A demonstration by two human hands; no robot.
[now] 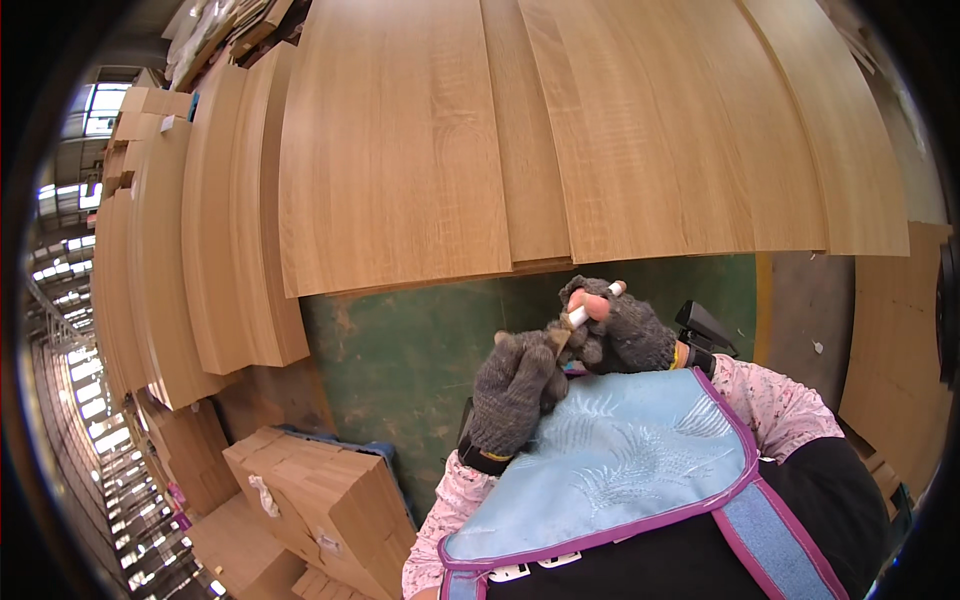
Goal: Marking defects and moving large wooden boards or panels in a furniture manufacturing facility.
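Both my hands wear grey knitted gloves and meet in front of my chest. My right hand (pixel 630 330) is closed round a slim white stick (pixel 578 317), pen-like in shape. One bare fingertip shows through the glove and presses on the stick, and its far end pokes out above the fingers. My left hand (pixel 515 390) is curled shut right beside the stick's lower end. A small tan sliver (pixel 562 341) shows between the two hands; I cannot tell what it is or which hand has it. The left fingertips are mostly hidden.
Wood-grain panels (pixel 400 150) lie in stacks ahead, their near edge just beyond my hands. More panel stacks (pixel 215 220) stand to the left. Brown cardboard packs (pixel 330 490) sit on a blue pallet at lower left. The green floor (pixel 400 350) shows between. A light blue apron (pixel 620 450) covers my front.
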